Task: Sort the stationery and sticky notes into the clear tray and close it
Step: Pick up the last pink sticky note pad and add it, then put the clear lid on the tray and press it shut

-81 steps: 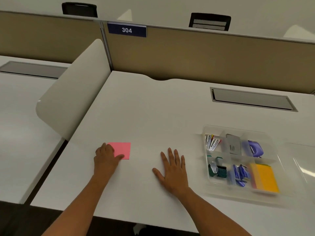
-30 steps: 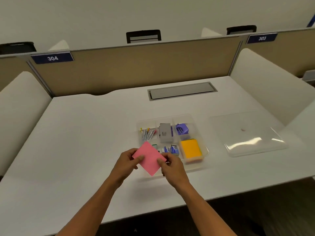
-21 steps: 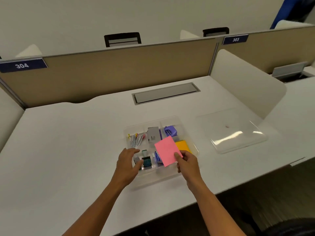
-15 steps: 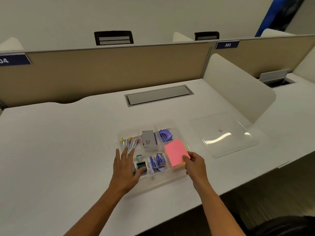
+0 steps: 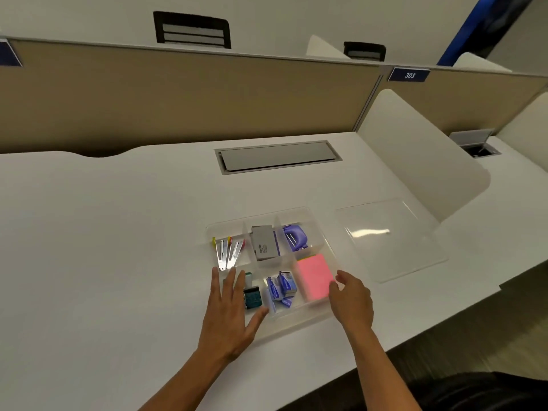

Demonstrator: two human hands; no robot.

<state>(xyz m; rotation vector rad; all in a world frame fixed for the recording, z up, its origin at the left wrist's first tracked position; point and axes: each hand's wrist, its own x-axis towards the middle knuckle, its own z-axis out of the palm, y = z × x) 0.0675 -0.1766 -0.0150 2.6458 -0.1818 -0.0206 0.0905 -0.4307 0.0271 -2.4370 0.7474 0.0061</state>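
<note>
The clear divided tray point(image 5: 299, 324) sits on the white desk in front of me. A pink sticky-note pad point(image 5: 315, 275) lies in its near right compartment, on top of a yellow pad whose edge just shows. My right hand point(image 5: 353, 298) hovers at the pad's right edge, fingers loose and holding nothing. My left hand point(image 5: 229, 315) lies flat and spread over the tray's near left corner. Other compartments hold coloured clips point(image 5: 227, 252), a grey staple box point(image 5: 264, 243), a purple stapler point(image 5: 294, 237), a green binder clip point(image 5: 252, 296) and blue staple boxes point(image 5: 281, 287). The clear lid point(image 5: 388, 238) lies to the right.
A white curved divider panel point(image 5: 415, 152) stands just behind the lid. A grey cable hatch point(image 5: 278, 155) is set into the desk behind the tray. A tan partition wall point(image 5: 178, 96) closes the back. The desk edge runs close below my right forearm.
The pink pad went from both hands into my right hand, then down into the tray's near right compartment. My right hand has let go of it. My left hand settled on the tray's corner.
</note>
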